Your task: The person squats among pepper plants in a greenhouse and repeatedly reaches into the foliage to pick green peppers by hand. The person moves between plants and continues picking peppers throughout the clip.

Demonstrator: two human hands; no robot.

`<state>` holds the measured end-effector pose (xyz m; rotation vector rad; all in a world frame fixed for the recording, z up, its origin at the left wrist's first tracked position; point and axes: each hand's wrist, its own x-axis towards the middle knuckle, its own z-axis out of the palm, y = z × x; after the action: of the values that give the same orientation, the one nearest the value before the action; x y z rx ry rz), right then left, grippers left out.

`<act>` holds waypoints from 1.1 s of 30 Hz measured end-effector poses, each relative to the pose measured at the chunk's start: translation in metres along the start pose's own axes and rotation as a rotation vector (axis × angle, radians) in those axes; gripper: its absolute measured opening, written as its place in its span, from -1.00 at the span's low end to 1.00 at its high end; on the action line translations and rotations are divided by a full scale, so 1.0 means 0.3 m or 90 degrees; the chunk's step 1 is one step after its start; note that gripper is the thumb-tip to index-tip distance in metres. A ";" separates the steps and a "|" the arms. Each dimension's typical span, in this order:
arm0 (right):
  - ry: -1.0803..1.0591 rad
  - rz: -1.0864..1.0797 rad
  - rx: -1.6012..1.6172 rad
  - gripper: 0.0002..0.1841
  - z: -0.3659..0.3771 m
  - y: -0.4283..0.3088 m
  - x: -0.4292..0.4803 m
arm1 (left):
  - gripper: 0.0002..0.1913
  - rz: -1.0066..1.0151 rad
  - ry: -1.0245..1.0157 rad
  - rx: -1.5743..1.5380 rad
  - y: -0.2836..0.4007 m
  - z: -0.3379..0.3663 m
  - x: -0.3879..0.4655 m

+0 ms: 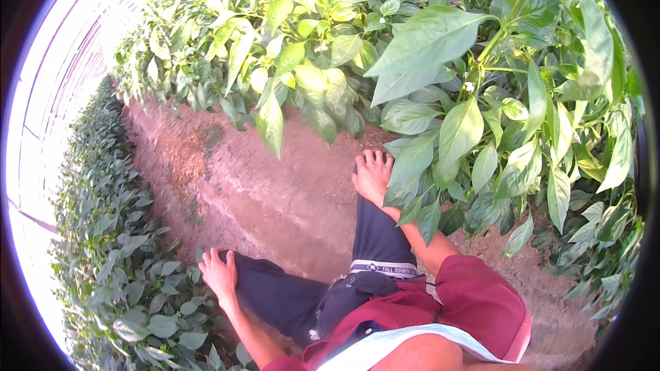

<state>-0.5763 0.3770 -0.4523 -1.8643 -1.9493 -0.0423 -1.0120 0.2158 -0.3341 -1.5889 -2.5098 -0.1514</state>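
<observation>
My left hand [219, 275] rests over my left knee, in dark trousers [281, 288], with nothing in it. Its fingers are apart, close to the leaves of the left plant row [154, 268]. On my right knee lies my right hand [372, 174], also holding nothing, fingers spread a little. Broad leaves of a pepper plant [459, 134] hang beside that hand and cover part of my right forearm [428, 242]. Small white flowers [468, 86] show among the foliage.
A bare earth path [258, 185] runs between the plant rows, with dry litter [188, 157] on it. Dense pepper plants [309, 36] stand ahead and to the right. Behind the left row is a bright greenhouse wall [41, 129] with thin bars.
</observation>
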 end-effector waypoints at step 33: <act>-0.211 0.337 -0.147 -0.26 0.301 0.042 0.470 | -0.63 0.431 -0.164 -0.094 0.760 0.643 1.334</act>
<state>-0.5896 0.5400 -0.4904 -2.6271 -1.6282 0.2242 -0.9902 0.7019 -0.4463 -2.5543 -1.9940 -0.0420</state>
